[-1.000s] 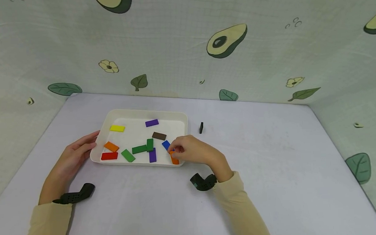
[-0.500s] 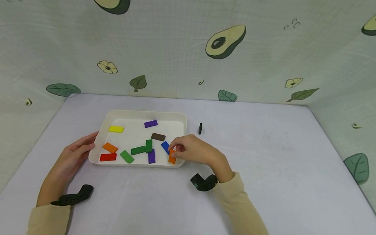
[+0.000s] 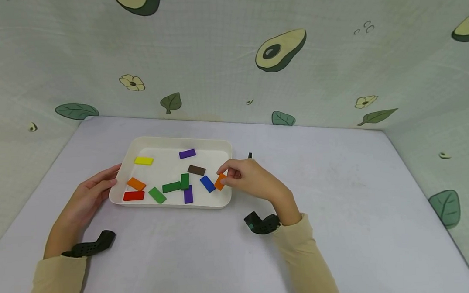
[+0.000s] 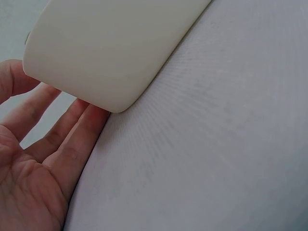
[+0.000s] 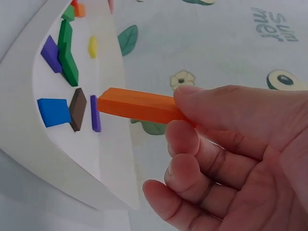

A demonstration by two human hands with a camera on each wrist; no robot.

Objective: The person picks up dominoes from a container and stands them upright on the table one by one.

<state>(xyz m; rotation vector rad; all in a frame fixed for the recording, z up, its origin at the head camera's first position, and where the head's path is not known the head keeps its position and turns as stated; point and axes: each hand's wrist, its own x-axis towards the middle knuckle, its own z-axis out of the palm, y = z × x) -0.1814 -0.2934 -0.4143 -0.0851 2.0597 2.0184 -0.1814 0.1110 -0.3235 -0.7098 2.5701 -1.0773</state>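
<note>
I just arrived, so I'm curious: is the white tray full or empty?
Partly filled: the tray holds a yellow block, a blue block and others, with bare space around them.

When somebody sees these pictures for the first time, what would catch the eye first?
Probably the orange block pinched in the right hand, over the white tray's right end. Next, the colourful blocks spread inside that tray, then the avocado print on the backdrop behind.
</note>
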